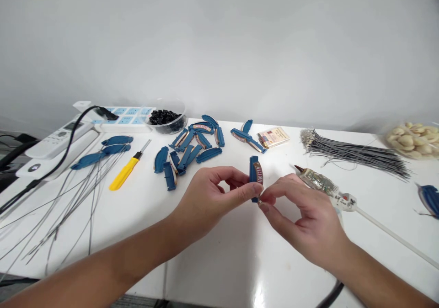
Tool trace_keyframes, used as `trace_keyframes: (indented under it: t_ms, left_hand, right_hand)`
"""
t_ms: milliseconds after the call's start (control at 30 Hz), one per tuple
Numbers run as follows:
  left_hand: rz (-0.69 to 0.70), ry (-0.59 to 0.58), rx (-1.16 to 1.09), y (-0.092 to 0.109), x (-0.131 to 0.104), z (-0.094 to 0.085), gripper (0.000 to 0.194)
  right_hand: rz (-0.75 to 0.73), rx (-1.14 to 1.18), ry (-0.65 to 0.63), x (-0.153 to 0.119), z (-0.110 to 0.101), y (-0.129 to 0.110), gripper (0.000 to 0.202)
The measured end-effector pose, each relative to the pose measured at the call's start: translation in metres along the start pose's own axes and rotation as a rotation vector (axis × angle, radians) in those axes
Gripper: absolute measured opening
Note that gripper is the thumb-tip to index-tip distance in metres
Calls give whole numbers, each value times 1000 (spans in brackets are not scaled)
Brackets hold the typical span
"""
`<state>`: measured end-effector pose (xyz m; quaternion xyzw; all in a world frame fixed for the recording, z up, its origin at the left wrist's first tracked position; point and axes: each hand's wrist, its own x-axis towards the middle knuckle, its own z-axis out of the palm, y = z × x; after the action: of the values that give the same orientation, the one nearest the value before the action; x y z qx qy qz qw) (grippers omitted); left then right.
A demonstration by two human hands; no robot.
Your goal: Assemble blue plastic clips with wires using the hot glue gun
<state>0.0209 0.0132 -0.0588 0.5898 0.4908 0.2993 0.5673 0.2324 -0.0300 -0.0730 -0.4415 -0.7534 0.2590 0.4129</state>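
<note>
My left hand (pixel 219 191) holds a small blue curved sign piece (pixel 254 168) upright between thumb and fingers. Lettering on a brown band runs down its face, partly covered by my thumb. At the lower end of this piece, my right hand (pixel 302 212) pinches with thumb and index finger. A tiny shiny bit shows at those fingertips, too small to name. Just beyond my right hand lies a hot glue gun (pixel 317 182) with a dark nozzle and a long white glue stick (pixel 394 235). More blue sign pieces (pixel 187 155) lie heaped beyond my left hand.
A yellow-handled screwdriver (pixel 125 173) lies left, near blue pieces with thin wires (pixel 92 184). Behind are a power strip (pixel 123 127), a tub of black parts (pixel 166 118) and a small printed box (pixel 273 137). Rightward lie a grey wire bundle (pixel 360 155) and a bag of cream-coloured pieces (pixel 413 139).
</note>
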Motion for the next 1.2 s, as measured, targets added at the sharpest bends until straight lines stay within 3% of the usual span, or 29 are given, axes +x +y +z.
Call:
trace_keyframes:
  t_ms: [700, 1200]
  left_hand:
    - [-34, 14, -9, 11, -3, 0, 26]
    - [16, 25, -32, 2, -6, 1, 28]
  right_hand:
    - [-21, -17, 34, -1, 0, 3, 12]
    - [-26, 37, 86, -4, 5, 2, 18]
